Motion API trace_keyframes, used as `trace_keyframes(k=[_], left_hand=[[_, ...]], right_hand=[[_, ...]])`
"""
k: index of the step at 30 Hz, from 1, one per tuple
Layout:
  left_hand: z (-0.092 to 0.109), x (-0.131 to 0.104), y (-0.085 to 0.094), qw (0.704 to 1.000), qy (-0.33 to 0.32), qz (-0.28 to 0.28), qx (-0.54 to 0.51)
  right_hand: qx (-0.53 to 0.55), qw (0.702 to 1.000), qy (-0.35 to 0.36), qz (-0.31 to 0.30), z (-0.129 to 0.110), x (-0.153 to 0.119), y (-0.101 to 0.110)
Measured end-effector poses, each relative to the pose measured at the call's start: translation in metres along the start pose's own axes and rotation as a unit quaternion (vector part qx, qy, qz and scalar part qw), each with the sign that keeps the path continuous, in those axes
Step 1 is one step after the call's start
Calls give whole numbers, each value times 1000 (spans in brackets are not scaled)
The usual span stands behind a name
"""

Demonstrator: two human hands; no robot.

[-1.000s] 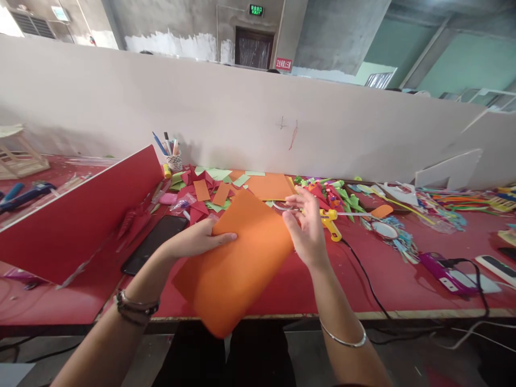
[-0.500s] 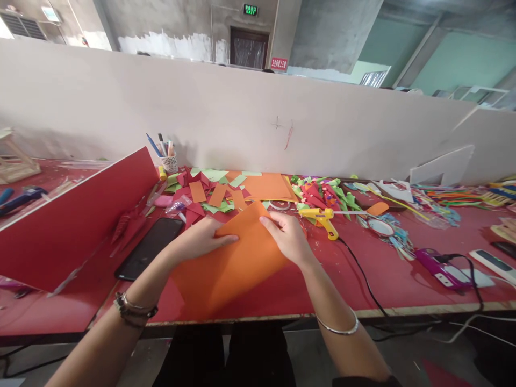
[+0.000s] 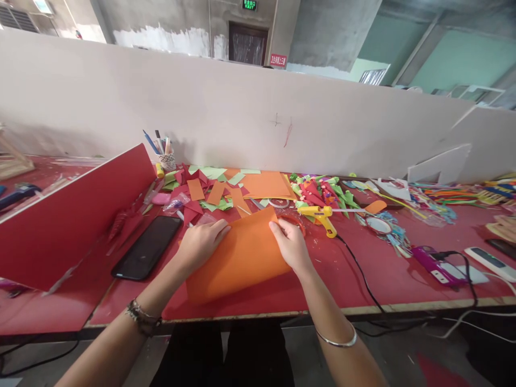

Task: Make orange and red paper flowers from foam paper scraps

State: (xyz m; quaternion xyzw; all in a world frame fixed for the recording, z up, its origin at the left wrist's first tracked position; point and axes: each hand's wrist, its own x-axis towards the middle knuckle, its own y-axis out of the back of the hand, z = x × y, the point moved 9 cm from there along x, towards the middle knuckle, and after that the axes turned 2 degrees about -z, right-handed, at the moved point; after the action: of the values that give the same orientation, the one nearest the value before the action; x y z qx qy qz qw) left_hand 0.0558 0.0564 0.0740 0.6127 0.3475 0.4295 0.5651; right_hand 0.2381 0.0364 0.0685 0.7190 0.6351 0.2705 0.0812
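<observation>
Red-topped desk (image 3: 395,285) under it all. Large orange rectangular paper sheet (image 3: 242,255), lower centre of frame: matte, slightly bowed, tilted; desk contact unclear. Left hand (image 3: 201,244) pinches its left edge, right hand (image 3: 293,244) its upper-right corner. Step looks like positioning; next move likely needs even, crease-free grip.

The left hand (image 3: 205,242) and the right hand (image 3: 292,246) grip a sheet of paper (image 3: 242,255) over the table (image 3: 346,290). Left of the grip lies a phone (image 3: 147,248), and past it is a board (image 3: 76,220). Behind the grip are paper bits (image 3: 196,190). A pen cup (image 3: 166,159) stands behind and left of the grip. Right of the grip lies a glue gun (image 3: 323,216), then farther right a power strip (image 3: 437,264).
</observation>
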Motion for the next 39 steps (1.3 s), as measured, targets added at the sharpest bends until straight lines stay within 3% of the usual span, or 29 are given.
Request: trace_keyframes(k=[4, 6, 12, 15, 20, 25, 29, 33, 36, 39], left_hand=[[0, 12, -28, 999, -13, -39, -28], [3, 19, -45, 998, -25, -52, -31], [10, 35, -78, 995, -50, -82, -10], [11, 39, -80, 995, -57, -83, 4], [13, 38, -81, 994, -69, -80, 17], [14, 38, -82, 995, -67, -71, 23], [19, 38, -72, 996, -73, -46, 19], [35, 20, -57, 987, -158, -1, -36], [45, -7, -64, 959, -253, -52, -113], [37, -28, -74, 946, -266, -114, -145]], right_hand=[[-182, 979, 67, 65, -6, -5, 5], [-271, 954, 112, 59, -15, -13, -4], [-321, 914, 150, -195, -8, -54, -71], [-325, 903, 133, -249, 2, -71, -83], [-327, 885, 133, -304, 6, -89, -83], [-305, 880, 128, -341, 3, -100, -80], [-288, 882, 123, -353, 1, -102, -80], [-290, 880, 117, -357, 3, -102, -80], [-294, 878, 117, -360, 5, -103, -81], [-297, 878, 121, -356, 6, -104, -82]])
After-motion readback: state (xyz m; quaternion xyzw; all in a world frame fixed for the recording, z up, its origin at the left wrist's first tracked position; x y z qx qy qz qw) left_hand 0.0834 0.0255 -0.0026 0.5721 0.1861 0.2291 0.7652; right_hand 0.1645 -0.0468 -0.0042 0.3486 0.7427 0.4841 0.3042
